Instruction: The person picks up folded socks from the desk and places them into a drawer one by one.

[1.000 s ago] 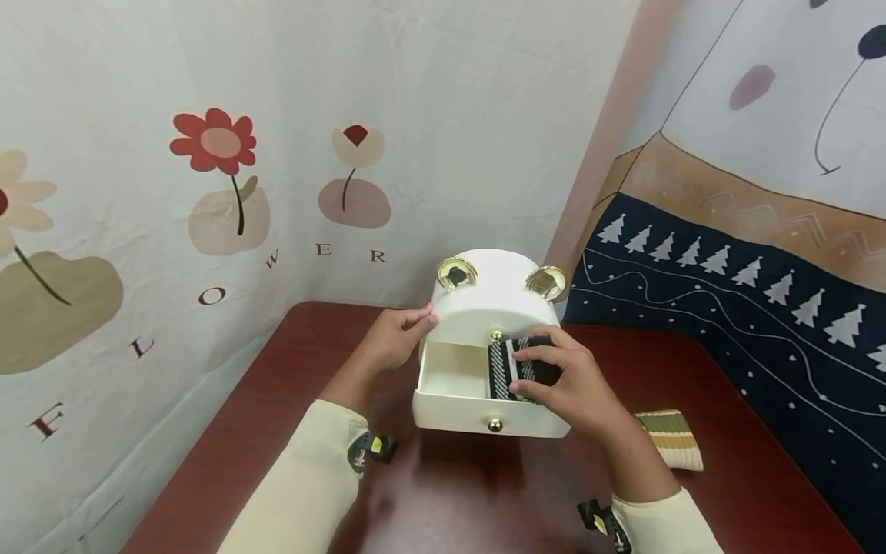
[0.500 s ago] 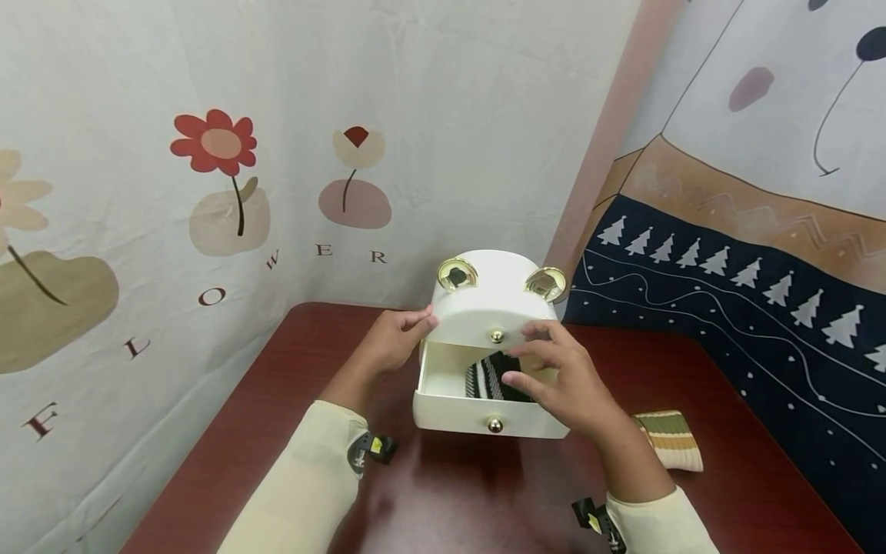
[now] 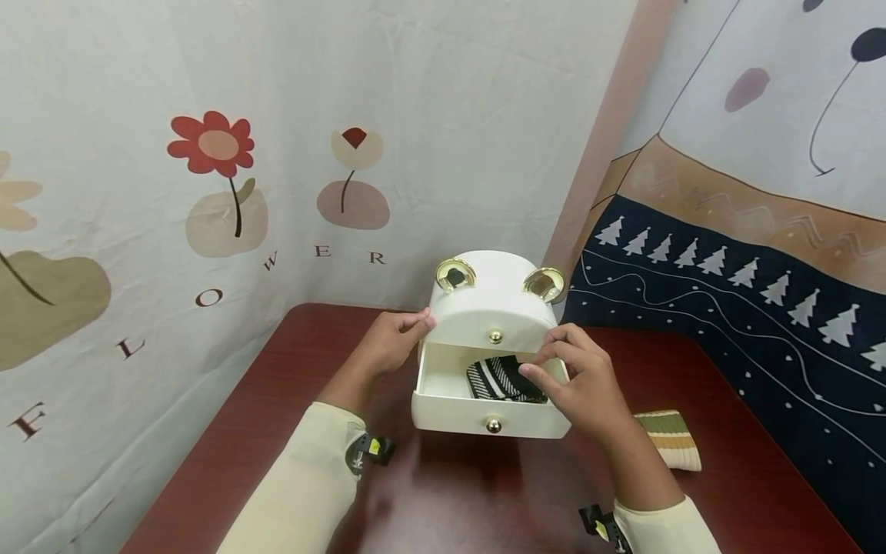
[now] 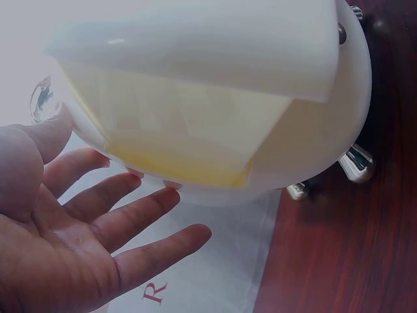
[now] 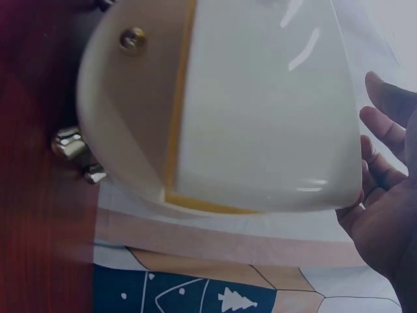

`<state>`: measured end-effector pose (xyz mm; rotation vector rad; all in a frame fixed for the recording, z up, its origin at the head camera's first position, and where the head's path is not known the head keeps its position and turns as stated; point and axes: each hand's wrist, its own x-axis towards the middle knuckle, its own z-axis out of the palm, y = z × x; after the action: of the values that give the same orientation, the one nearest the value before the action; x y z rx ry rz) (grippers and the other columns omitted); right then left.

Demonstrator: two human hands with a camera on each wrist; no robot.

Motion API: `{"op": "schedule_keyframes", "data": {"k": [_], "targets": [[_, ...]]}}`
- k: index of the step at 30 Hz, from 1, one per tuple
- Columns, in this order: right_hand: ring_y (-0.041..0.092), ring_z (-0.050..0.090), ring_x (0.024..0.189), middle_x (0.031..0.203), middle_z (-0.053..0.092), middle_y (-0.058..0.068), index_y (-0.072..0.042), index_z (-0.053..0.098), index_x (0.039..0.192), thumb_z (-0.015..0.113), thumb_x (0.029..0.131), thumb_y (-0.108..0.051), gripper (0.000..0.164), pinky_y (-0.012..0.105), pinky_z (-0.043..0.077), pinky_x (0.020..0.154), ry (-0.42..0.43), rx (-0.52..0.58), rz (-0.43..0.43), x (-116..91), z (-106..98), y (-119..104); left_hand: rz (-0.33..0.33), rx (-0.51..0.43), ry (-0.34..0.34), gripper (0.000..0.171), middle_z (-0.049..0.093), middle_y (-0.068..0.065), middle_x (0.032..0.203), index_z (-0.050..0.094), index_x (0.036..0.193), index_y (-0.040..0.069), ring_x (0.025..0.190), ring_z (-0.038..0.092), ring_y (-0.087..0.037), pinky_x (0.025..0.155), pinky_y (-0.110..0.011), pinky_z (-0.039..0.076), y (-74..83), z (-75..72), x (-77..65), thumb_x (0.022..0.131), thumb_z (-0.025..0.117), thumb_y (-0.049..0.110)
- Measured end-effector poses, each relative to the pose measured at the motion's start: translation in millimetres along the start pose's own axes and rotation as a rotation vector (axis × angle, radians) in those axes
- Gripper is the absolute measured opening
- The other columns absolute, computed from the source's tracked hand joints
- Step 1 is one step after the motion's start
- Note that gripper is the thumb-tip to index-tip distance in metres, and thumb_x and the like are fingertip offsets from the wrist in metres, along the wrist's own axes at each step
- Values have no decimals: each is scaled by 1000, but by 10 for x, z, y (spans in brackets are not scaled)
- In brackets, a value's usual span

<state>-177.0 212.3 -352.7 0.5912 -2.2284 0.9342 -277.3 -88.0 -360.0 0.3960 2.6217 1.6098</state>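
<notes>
Striped black cloth (image 3: pixel 493 380) lay inside the jutting drawer (image 3: pixel 453 414), a gap on its left. Right hand (image 3: pixel 584 381) hung over the drawer's right edge, fingertips apart. Left hand (image 3: pixel 389 343), fingers extended, was at the white box's (image 3: pixel 487 312) left side.

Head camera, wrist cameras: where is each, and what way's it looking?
Head: on the head, facing forward and down at the box; left grip, right grip and sleeves show.
Left wrist: worn there, facing the box's left; left grip shows.
Right wrist: worn there, facing the box's right; right grip shows.
Wrist views share the box and table.
</notes>
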Motion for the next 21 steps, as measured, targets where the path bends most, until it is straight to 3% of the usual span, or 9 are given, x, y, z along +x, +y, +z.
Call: {"op": "schedule_keyframes", "data": {"k": [2,6,9,13,15,18,21], "targets": [[21,56,85,102,67,5,-10,80,85,96,78,-1,20,25,47,62,17,-19,-25,-41,30,1,-1,4,2,47,55,-5,163,64,149,6,160,43,-32,135,-52,31,-9,-1,4,113,63,35],[21,62,99,102,67,8,-6,80,88,95,78,1,20,13,51,81,127,-35,-96,-125,120,-1,2,13,9,46,56,-5,162,65,148,7,160,44,-31,135,-51,32,-22,-1,8,112,63,36],[27,63,97,99,66,13,-2,80,91,90,89,-10,13,11,50,89,268,-77,-186,-193,213,-19,1,12,11,46,57,-5,161,66,148,6,160,44,-31,135,-51,32,-24,1,4,112,63,35],[32,63,85,89,65,19,3,78,88,77,102,-31,37,27,55,81,483,-172,-316,-266,369,-81,7,10,15,45,57,-6,161,67,146,6,159,45,-31,135,-51,33,-24,0,1,113,63,35],[32,62,77,84,65,19,4,76,86,74,104,-34,43,33,55,73,549,-202,-371,-291,442,-133,10,8,16,44,57,-7,160,67,145,5,159,46,-32,134,-51,34,-24,3,2,113,63,34],[30,60,67,78,66,18,7,74,85,73,105,-31,42,39,53,62,592,-234,-454,-333,543,-220,7,10,15,44,57,-7,161,67,146,5,159,46,-32,134,-52,34,-25,8,5,113,63,34],[21,52,55,68,61,10,8,73,89,71,106,-31,43,35,48,51,581,-284,-479,-413,632,-293,-6,14,14,44,57,-6,161,67,146,6,159,46,-32,134,-52,35,-24,9,3,113,63,35]]}}
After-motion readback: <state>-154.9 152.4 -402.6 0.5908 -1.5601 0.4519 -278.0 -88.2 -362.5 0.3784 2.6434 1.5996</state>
